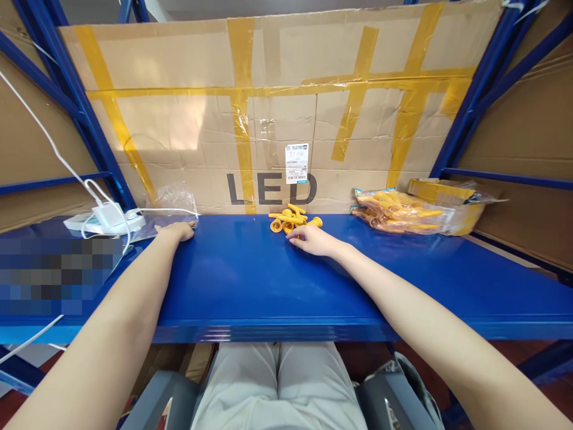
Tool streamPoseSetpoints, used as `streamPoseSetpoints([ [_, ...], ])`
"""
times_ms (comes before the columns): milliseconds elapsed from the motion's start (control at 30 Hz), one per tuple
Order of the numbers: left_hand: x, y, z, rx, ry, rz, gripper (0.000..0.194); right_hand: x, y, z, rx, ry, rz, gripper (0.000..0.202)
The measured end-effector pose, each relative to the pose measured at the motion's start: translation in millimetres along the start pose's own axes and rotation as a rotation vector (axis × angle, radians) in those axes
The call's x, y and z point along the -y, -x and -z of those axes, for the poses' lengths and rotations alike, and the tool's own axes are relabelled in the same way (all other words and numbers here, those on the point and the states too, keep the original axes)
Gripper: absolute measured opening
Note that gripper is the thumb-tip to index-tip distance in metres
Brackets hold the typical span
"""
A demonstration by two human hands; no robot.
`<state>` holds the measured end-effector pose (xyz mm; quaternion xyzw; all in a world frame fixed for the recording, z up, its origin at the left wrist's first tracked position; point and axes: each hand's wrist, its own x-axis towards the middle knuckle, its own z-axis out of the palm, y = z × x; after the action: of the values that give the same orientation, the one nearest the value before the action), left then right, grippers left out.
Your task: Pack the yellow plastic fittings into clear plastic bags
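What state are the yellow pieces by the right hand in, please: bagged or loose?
Loose: the yellow pieces lie in a small heap on the blue shelf, with no bag around them.

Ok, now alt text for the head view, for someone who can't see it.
A person's right hand is at a small pile of yellow pieces on a blue shelf, the left hand by a clear plastic bag. Behind stands taped cardboard marked LED; bagged yellow pieces lie at right.
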<state>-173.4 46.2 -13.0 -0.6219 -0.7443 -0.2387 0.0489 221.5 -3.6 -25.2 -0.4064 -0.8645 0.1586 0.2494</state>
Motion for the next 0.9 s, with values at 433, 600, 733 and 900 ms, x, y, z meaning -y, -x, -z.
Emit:
streamPoseSetpoints([
  [433, 27, 8, 20.0, 0.117, -0.428, -0.144, 0.052, -4, -1, 0, 0.015, 0.02, -0.019, 0.025],
  [600, 22, 13, 23.1, 0.006, -0.447, -0.322, 0.057, -3, -1, 1, 0.006, 0.037, -0.001, 0.025],
  [733, 17, 19, 29.9, -0.07, -0.425, -0.452, 0.059, 3, 1, 2, 0.027, 0.052, -0.034, 0.026],
  [900, 27, 19, 30.7, -0.064, -0.491, -0.37, 0.054, 9, 2, 4, 0.047, 0.066, -0.06, 0.026],
])
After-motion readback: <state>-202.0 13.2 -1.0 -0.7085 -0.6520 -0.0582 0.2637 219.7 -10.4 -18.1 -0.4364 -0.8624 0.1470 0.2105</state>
